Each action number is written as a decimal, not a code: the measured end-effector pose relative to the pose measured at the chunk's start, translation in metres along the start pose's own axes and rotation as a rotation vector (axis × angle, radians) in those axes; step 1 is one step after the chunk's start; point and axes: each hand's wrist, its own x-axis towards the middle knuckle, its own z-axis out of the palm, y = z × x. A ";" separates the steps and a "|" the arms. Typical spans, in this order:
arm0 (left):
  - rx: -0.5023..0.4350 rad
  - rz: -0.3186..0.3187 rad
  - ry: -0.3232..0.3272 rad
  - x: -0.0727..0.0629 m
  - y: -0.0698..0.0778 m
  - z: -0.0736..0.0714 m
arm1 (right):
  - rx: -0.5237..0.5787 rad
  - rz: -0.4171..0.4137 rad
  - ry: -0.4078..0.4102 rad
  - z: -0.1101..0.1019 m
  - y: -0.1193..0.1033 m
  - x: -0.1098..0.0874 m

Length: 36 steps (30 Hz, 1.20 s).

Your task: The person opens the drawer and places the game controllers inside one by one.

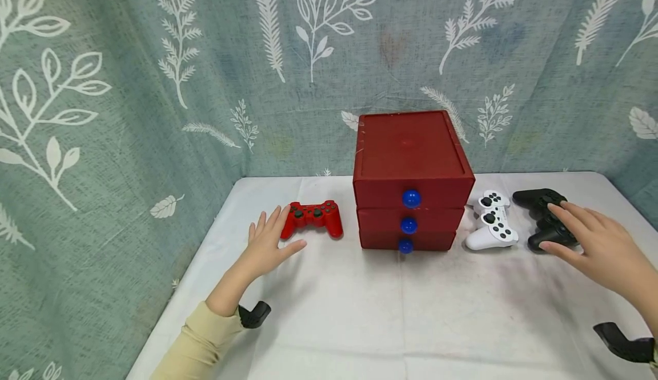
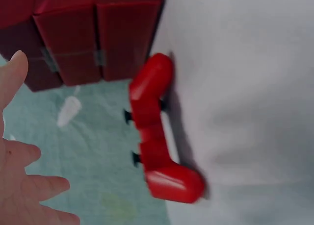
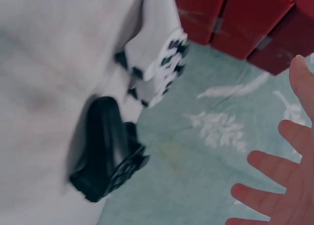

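My left hand hovers with spread fingers at the left side of a red game controller; its fingertips overlap the controller's left grip in the head view. In the left wrist view the red controller lies on the table, apart from the fingers. On the right, my right hand reaches over a black game controller, fingers extended and holding nothing. The right wrist view has the black controller below the spread fingers. A white game controller lies just left of the black one.
A dark red three-drawer box with blue knobs stands at the table's back middle, between the red and white controllers. White cloth covers the table. Behind and to the left hangs a green leaf-patterned curtain.
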 end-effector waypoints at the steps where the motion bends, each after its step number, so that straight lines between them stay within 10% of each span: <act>1: 0.002 0.013 0.004 0.001 0.003 -0.002 | 0.009 -0.010 -0.004 -0.002 -0.003 0.002; 14: -0.193 0.208 0.066 0.023 0.052 -0.017 | 0.196 -0.145 0.013 -0.012 -0.040 0.019; 36: -0.509 0.162 0.003 0.077 0.112 -0.025 | 0.429 -0.222 -0.023 -0.015 -0.112 0.054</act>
